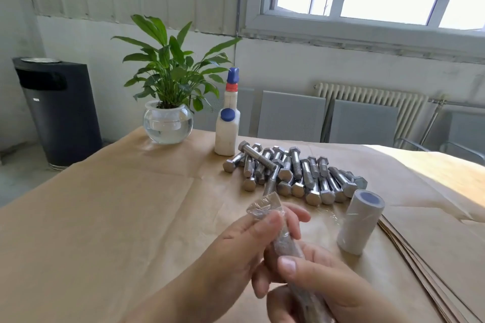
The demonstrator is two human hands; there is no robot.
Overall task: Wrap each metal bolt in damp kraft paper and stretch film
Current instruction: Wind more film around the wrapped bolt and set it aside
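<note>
A bolt wrapped in kraft paper and clear film (pixel 287 246) is held tilted above the table, its film-covered end pointing up and away. My left hand (pixel 244 249) pinches its upper part between thumb and fingers. My right hand (pixel 322 278) grips its lower part, thumb on top. A heap of several bare metal bolts (pixel 294 173) lies beyond my hands. The roll of stretch film (pixel 360 221) stands upright at the right, with a loose strip of film (pixel 325 214) on the table beside it. A white spray bottle with a blue top (pixel 227 123) stands behind the bolts.
Kraft paper covers the table (pixel 105 204), and a stack of kraft sheets (pixel 430 257) lies at the right edge. A potted plant in a glass bowl (pixel 168 118) stands at the back. A black bin (pixel 57 110) stands on the floor at left; chairs (pixel 328 120) are behind the table.
</note>
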